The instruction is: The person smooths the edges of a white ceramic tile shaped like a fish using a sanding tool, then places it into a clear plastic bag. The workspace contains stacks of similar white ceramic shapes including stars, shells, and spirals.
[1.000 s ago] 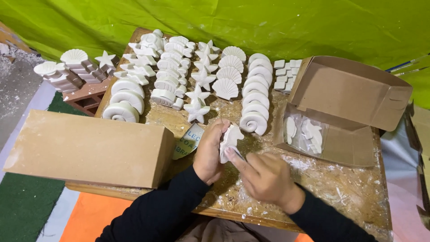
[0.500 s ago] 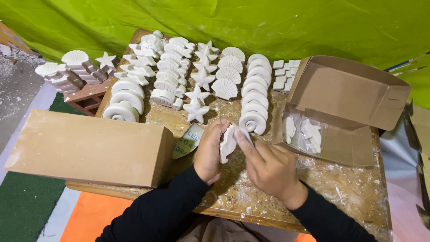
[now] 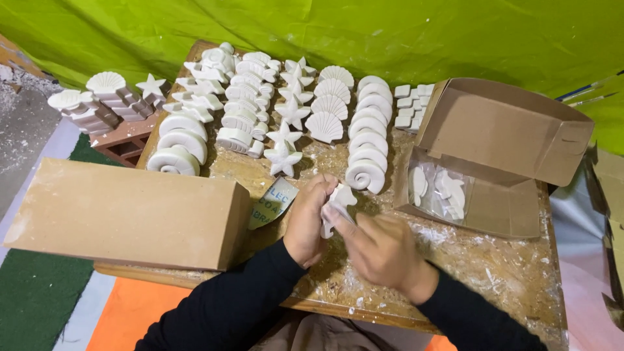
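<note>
Item: white plaster cast (image 3: 339, 197), flat, with pointed lobes, probably a star or shell form; I cannot tell which, as my hands cover most of it. Location: held just above the table (image 3: 494, 273), near the front of the rows of white casts (image 3: 325, 104).

Handling, as I judge it: light, rigid, brittle at the points, with a dusty surface that may slip. Best taken by the thick edges of the body, not by the tips.

Left hand (image 3: 311, 220): fingers curled round the cast's left side, thumb on top, wrist low over the table.

Right hand (image 3: 380, 250): fingers narrow, pressed on the cast's lower face, forearm entering from the lower right.

Nearby: closed brown box (image 3: 123, 214) to the left; open cardboard box (image 3: 507, 149) to the right holding bagged white pieces (image 3: 437, 188).
</note>
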